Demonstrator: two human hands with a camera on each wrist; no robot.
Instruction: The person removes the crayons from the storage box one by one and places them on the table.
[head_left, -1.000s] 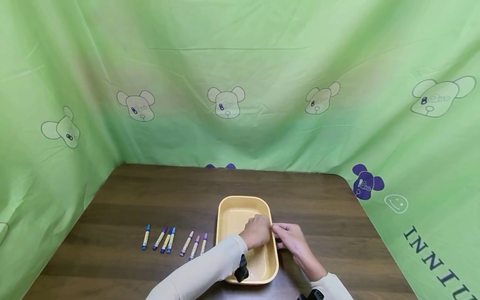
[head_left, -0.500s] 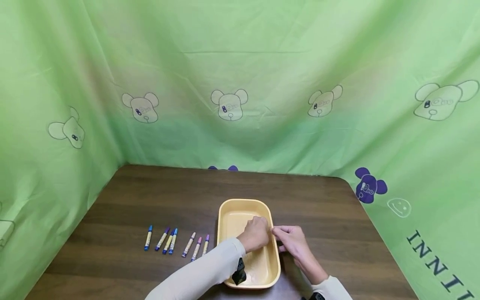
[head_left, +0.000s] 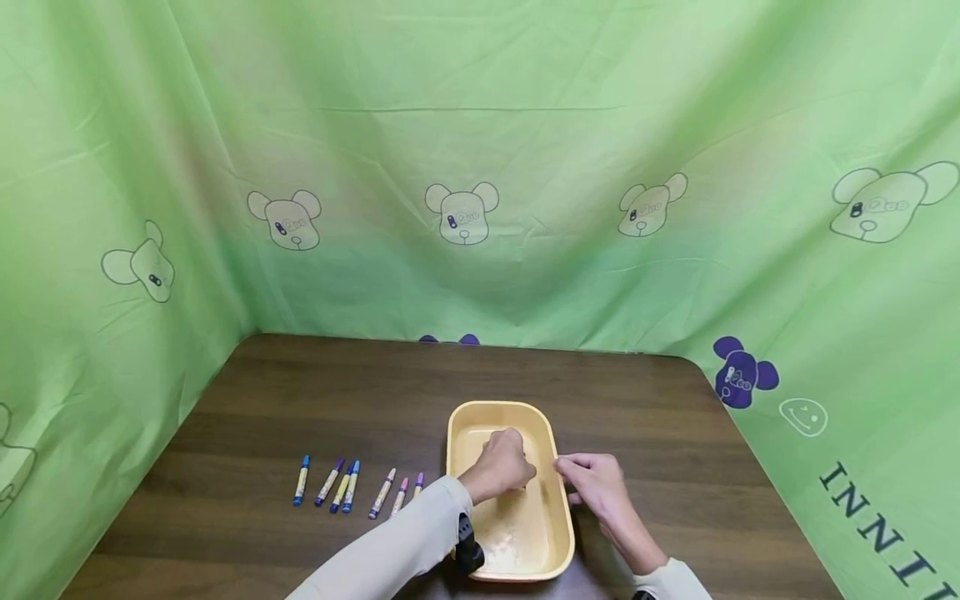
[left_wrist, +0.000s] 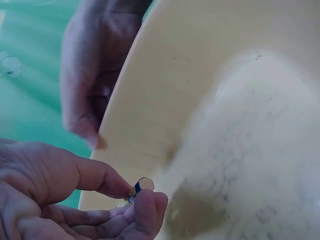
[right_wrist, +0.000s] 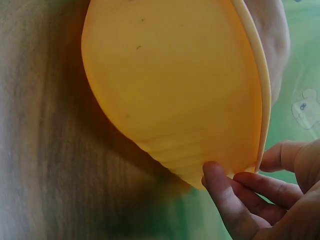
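- Left hand (head_left: 501,463) is inside the yellow tray (head_left: 459,433), fingers curled, thumb and forefinger pinching a small marker (left_wrist: 139,188); only its blue-and-yellow end shows in the left wrist view.
- Right hand (head_left: 596,485) sits at the tray's right rim, thumb and fingers curled round the edge; right wrist view shows fingertips (right_wrist: 216,176) touching the tray's outer wall.
- Tray rests on the dark wood bench (head_left: 300,400), near the front edge, approx. centre.
- Row of loose markers (head_left: 352,487) lies on the bench just left of the tray, w/ caps pointing away from the person.
- Green cloth w/ bear prints (head_left: 461,212) hangs behind and at both sides.
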